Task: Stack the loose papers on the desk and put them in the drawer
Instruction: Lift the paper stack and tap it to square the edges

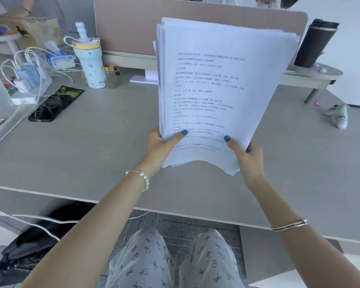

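Bare forearms; left hand (160, 145) with pearl bracelet (142, 178), right hand (250, 161) with silver bangle (289, 225); blue-painted nails; pale trousers (175, 260) printed with bows.

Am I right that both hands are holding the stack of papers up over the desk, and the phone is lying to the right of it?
Not quite. In the head view both hands, left and right, hold the stack of papers over the desk, but the phone lies to its left.

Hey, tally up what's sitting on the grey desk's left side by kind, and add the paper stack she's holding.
Pastel lidded drink bottle: 1
Small glass jar with gold lid: 1
Black smartphone: 1
Green snack packet: 1
White printed paper stack: 1
Total: 5
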